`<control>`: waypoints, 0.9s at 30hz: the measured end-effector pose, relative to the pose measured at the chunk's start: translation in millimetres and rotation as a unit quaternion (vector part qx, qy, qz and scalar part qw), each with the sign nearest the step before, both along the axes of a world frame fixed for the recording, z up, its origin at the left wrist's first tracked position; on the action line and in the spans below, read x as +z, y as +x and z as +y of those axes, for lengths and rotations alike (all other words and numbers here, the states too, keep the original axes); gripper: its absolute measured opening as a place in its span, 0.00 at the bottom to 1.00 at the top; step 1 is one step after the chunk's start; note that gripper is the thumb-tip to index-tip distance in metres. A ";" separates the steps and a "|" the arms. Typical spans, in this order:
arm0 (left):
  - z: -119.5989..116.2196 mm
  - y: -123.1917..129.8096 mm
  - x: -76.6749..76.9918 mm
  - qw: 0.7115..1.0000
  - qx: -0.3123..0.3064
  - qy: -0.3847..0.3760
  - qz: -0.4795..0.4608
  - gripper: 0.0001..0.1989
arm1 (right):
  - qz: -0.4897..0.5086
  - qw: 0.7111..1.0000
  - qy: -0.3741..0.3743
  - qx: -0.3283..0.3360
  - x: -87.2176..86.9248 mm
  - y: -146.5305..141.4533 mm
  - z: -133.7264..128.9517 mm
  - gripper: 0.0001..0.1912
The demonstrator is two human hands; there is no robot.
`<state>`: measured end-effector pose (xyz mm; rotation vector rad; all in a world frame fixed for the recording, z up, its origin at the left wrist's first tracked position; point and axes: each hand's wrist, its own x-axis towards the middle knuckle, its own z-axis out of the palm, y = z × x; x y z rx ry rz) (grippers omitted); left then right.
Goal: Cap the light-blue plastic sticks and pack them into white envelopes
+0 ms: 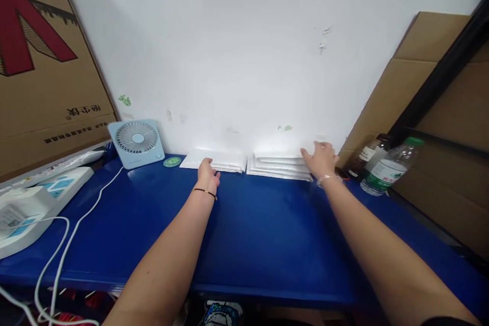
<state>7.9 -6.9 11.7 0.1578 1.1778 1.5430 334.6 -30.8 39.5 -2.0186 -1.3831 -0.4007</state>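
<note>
Two low piles of white padded envelopes lie side by side against the wall. My left hand (208,175) reaches the front edge of the left pile (229,159), its fingers loosely bent and apart and some of them over the top envelope. At the outer end of the right pile (278,167) is my right hand (322,159), fingers spread and thumb towards the envelopes. Whether the right thumb touches them I cannot tell. The right pile looks thicker and less even than the left one.
A light blue fan (138,140) leans near the wall, beside a green disc (172,162). A white power strip (57,204) with cables (82,219) occupies the left side. At right stand a water bottle (389,170) and a dark bottle (361,160). All rest on the blue table (263,239).
</note>
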 end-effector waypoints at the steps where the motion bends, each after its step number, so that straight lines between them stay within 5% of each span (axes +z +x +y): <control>1: 0.4 0.4 -0.4 1.000 -0.007 -0.005 -0.011 0.11 | -0.037 0.997 0.012 0.060 -0.4 -16.2 -0.4 0.26; 4: -0.2 -0.3 1.1 0.999 -0.025 -0.023 -0.038 0.09 | -0.150 0.947 -0.025 0.283 -6.5 -77.7 0.8 0.19; 6: -1.3 -1.5 2.9 0.998 -0.026 -0.028 -0.046 0.08 | -0.232 0.899 -0.041 0.369 -16.3 -118.6 4.8 0.20; 12: -2.3 -2.8 4.2 0.998 -0.018 -0.036 -0.058 0.08 | -0.305 0.882 -0.093 0.347 -33.4 -178.6 22.5 0.14; 18: -8.8 5.2 10.1 0.995 0.006 0.032 -0.092 0.08 | -0.209 0.904 -0.042 0.371 -23.4 -157.9 -9.1 0.14; 22: -17.9 13.1 15.2 0.968 0.000 0.187 -0.169 0.09 | -0.180 0.877 -0.013 0.446 -29.0 -115.5 -52.5 0.15; 27: -30.1 31.0 18.8 0.965 -0.018 0.213 -0.155 0.14 | -0.142 0.851 -0.079 0.500 -41.2 -68.4 -85.7 0.18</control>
